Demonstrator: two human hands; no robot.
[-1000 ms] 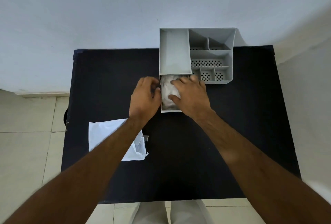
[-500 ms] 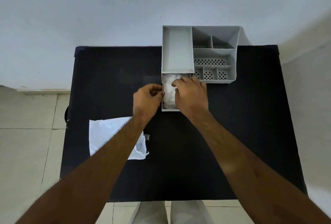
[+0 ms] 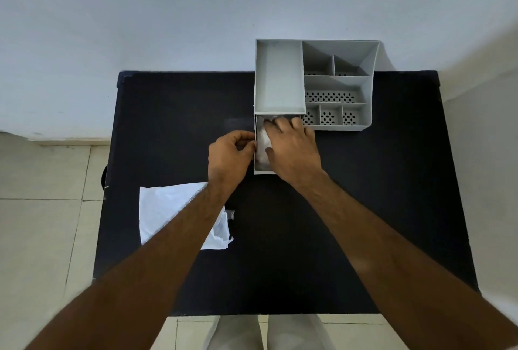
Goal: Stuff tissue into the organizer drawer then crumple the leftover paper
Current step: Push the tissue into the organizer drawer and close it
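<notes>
Hands meet at the pulled-out grey plastic drawer (image 3: 263,172) just above the centre of the frame, where we press crumpled white tissue (image 3: 263,144) down into it. Our right hand (image 3: 294,150) lies palm-down over the drawer with its fingers spread flat on the tissue, covering most of the wad; it presses rather than clamps. Our left hand (image 3: 228,153) sits against the drawer's left wall with its fingers curled together toward the thumb at the rim; whether it pinches the wall or a bit of tissue, we cannot tell.

The drawer juts toward us from under the tall left section of a grey plastic desk organizer (image 3: 280,80), which stands at the far edge of a black rectangular table (image 3: 392,181) in the upper right of the middle of the frame. To the right of that section, its open compartments show perforated floors.

Lower left of centre, a flat sheet of white leftover paper (image 3: 162,209) rests on the table near its left edge, partly hidden under our left forearm, its right end rumpled. It lies well apart from the drawer. Pale floor tiles (image 3: 42,223) fill the left of the frame, and a white wall (image 3: 168,13) fills the top.
</notes>
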